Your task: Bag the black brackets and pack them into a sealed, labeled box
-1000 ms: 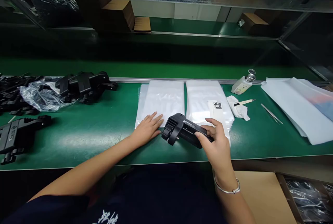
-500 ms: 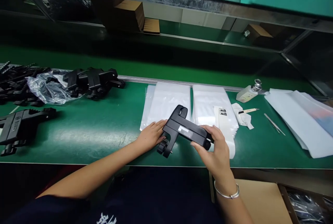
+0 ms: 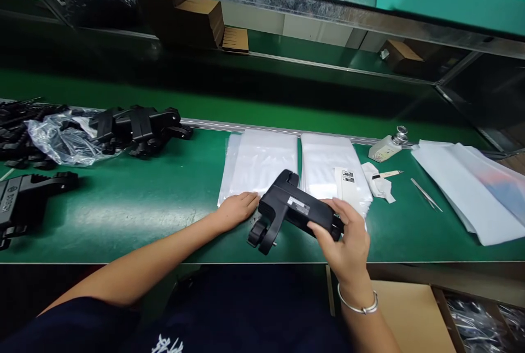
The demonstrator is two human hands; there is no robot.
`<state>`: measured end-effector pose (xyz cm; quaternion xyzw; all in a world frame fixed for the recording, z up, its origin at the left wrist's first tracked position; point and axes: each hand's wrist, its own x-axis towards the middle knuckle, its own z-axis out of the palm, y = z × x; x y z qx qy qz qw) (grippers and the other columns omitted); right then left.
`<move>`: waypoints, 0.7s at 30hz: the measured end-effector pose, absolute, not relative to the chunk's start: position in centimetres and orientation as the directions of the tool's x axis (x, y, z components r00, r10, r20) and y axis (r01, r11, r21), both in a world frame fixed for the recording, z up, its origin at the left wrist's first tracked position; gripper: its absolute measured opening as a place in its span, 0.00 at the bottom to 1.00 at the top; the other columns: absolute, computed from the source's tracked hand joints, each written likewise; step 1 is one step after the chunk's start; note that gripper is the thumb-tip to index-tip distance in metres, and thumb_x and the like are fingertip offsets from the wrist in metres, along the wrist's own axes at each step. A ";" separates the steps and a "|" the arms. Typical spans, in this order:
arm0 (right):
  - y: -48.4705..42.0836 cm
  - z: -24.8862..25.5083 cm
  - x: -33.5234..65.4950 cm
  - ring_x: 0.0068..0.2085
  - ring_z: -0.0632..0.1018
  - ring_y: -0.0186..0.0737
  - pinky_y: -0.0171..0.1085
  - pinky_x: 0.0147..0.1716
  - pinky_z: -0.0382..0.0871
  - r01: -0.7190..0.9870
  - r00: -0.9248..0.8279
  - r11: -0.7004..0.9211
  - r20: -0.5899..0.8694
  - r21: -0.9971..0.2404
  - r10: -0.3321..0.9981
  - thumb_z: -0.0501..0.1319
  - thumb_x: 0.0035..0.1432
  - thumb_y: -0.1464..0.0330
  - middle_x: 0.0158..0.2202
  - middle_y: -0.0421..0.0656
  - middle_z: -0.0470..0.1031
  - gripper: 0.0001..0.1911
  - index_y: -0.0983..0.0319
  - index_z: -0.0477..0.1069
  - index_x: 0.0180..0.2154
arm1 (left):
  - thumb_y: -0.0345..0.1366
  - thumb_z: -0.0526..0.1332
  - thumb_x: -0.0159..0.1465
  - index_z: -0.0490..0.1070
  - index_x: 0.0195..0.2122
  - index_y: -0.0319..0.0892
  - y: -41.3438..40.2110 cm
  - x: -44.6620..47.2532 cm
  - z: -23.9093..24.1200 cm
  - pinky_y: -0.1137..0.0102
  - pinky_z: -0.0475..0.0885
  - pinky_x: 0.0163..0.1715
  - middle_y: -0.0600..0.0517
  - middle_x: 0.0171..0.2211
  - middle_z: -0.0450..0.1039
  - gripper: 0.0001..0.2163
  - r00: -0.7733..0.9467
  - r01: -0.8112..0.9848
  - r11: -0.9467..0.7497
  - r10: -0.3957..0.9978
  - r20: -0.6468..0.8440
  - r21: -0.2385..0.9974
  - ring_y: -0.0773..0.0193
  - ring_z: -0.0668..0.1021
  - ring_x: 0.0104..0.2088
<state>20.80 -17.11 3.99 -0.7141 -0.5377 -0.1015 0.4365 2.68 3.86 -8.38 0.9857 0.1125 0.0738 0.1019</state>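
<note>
My right hand (image 3: 346, 238) grips the right end of a black plastic bracket-like part (image 3: 303, 205), thumb in front and fingers behind. It is held slanted above the bench, with a small white label on its upper face and a forked arm pointing down at the left. My left hand (image 3: 238, 212) lies flat, palm down, fingers stretched out at the lower edge of a stack of clear plastic bags (image 3: 264, 159); it is apart from the part. A second stack of bags (image 3: 326, 159) lies behind the part, with a small label strip (image 3: 348, 181) on it.
On the left lie several black plastic parts (image 3: 143, 129), a crumpled clear bag (image 3: 61, 137) and another black part (image 3: 28, 200). To the right are a bottle (image 3: 385, 148), a craft knife (image 3: 388, 175) on tissue, tweezers (image 3: 426, 194) and white sheets (image 3: 471, 194). A metal shelf (image 3: 262, 3) spans overhead.
The black part has turned slightly and moved a little lower and right in my right hand. My left hand has drawn slightly left, away from the part. The view has shifted slightly.
</note>
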 end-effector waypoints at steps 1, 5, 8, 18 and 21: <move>-17.1 4.2 20.7 0.43 0.80 0.47 0.45 0.40 0.76 0.807 0.476 -0.090 0.552 -0.584 0.685 0.65 0.57 0.64 0.42 0.46 0.78 0.27 0.54 0.59 0.56 | 0.26 0.51 0.64 0.71 0.50 0.41 4.1 2.5 -8.2 0.63 0.76 0.40 0.44 0.46 0.77 0.15 0.960 0.222 -0.942 0.256 0.111 0.252 0.54 0.78 0.46; -17.2 4.8 20.5 0.40 0.81 0.46 0.43 0.38 0.76 0.642 0.633 -0.200 0.364 -0.740 0.684 0.65 0.56 0.61 0.40 0.43 0.79 0.25 0.55 0.62 0.54 | 0.30 0.49 0.66 0.72 0.43 0.41 4.7 2.4 -6.7 0.66 0.73 0.39 0.48 0.38 0.76 0.12 0.943 0.249 -0.867 0.318 0.094 0.431 0.59 0.77 0.40; -17.3 5.0 20.5 0.40 0.81 0.45 0.43 0.39 0.76 0.580 0.671 -0.222 0.305 -0.784 0.675 0.66 0.55 0.61 0.39 0.43 0.79 0.25 0.55 0.62 0.53 | 0.31 0.49 0.64 0.69 0.32 0.41 4.9 2.9 -5.6 0.67 0.71 0.36 0.49 0.32 0.73 0.10 0.908 0.331 -0.789 0.416 0.053 0.517 0.60 0.75 0.36; -17.3 5.1 20.4 0.39 0.80 0.43 0.41 0.36 0.74 0.458 0.705 -0.252 0.175 -0.853 0.687 0.66 0.54 0.61 0.40 0.42 0.80 0.25 0.54 0.62 0.52 | 0.34 0.52 0.57 0.68 0.26 0.43 7.4 4.2 -1.8 0.72 0.63 0.29 0.54 0.25 0.72 0.07 0.814 0.572 -0.523 0.455 -0.360 0.632 0.62 0.73 0.29; -17.3 5.1 20.5 0.38 0.80 0.44 0.42 0.36 0.74 0.446 0.715 -0.279 0.151 -0.850 0.683 0.65 0.54 0.60 0.39 0.42 0.80 0.25 0.54 0.62 0.52 | 0.35 0.51 0.60 0.70 0.30 0.42 7.6 4.2 -0.6 0.70 0.65 0.32 0.52 0.30 0.75 0.10 0.771 0.575 -0.524 0.604 -0.203 0.628 0.61 0.75 0.33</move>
